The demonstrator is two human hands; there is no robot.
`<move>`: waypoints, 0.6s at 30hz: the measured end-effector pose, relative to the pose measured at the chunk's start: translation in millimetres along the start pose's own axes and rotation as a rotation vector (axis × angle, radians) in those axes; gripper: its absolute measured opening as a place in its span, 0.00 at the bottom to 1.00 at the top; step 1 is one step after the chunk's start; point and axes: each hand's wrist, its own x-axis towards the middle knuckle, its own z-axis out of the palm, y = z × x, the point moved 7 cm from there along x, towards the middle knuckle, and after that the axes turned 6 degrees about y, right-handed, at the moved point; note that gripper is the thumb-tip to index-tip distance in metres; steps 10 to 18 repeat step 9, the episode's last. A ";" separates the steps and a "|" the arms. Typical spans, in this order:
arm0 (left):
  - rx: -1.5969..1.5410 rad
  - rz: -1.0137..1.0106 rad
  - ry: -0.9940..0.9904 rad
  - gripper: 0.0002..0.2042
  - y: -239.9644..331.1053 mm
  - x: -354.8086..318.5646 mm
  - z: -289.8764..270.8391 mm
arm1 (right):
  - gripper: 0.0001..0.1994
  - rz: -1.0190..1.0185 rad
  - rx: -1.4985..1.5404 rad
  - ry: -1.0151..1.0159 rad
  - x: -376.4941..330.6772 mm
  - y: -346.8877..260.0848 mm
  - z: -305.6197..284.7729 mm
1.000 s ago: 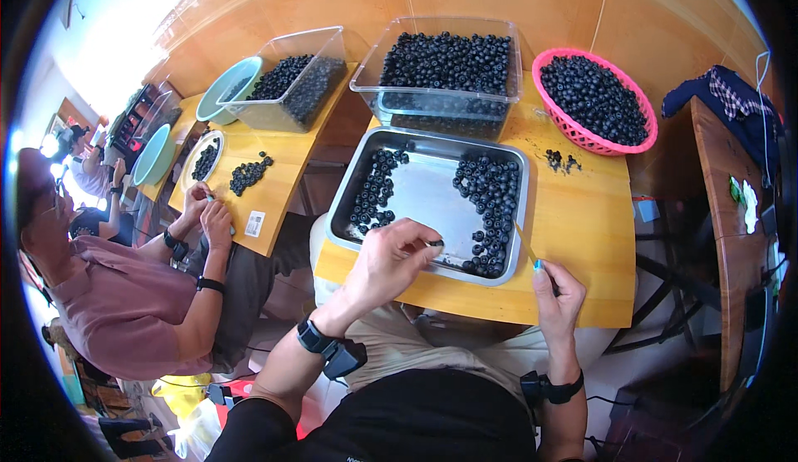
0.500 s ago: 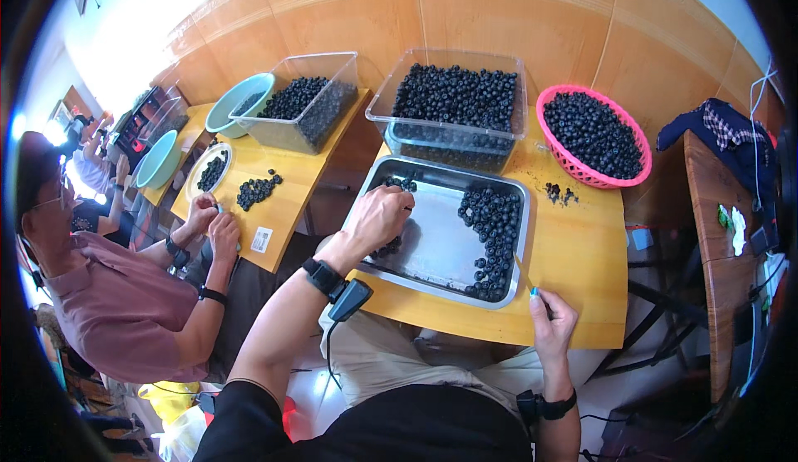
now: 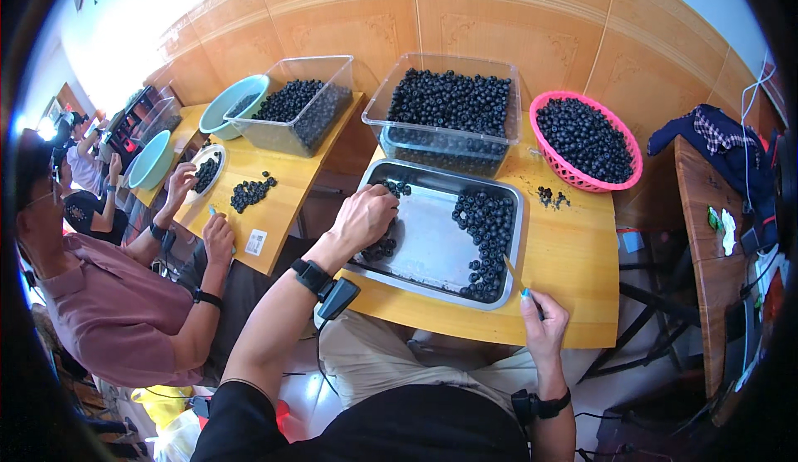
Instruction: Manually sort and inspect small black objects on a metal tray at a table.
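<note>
A rectangular metal tray (image 3: 432,289) lies on the yellow table before me. Along its right side is a heap of dark round berries (image 3: 486,225) that look like blueberries. A smaller group of berries (image 3: 380,250) lies at its left side. My left hand (image 3: 366,217) is over that left group, fingers curled down and together; whatever they hold is hidden. At the tray's front right corner, my right hand (image 3: 545,321) grips a slim knife-like tool (image 3: 515,276) with a tan blade and a blue-green part by the thumb. Its tip points toward the right-hand berries.
Behind the tray stands a clear plastic bin (image 3: 440,134) full of berries. A pink basket (image 3: 544,148) of berries is at the back right, near dark scraps (image 3: 552,198). On my left, a co-worker (image 3: 116,296) sits at another table with berries. A wooden table (image 3: 706,271) stands far right.
My left hand has turned and lowered slightly over the left berries. My right hand still holds the tool near the tray corner. The co-worker's hands have moved apart.
</note>
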 end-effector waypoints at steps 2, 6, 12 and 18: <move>-0.022 0.007 0.005 0.07 4.0 -9.0 -6.7 | 0.17 -0.012 -0.011 -0.002 -0.3 1.8 0.0; -0.098 0.027 0.130 0.05 18.8 -31.1 -35.7 | 0.17 0.040 0.068 0.045 -5.3 16.9 -1.0; -0.139 -0.018 0.199 0.05 21.5 -50.0 -45.4 | 0.22 0.039 0.125 0.016 -4.0 20.2 1.8; -0.139 -0.018 0.199 0.05 21.5 -50.0 -45.4 | 0.22 0.039 0.125 0.016 -4.0 20.2 1.8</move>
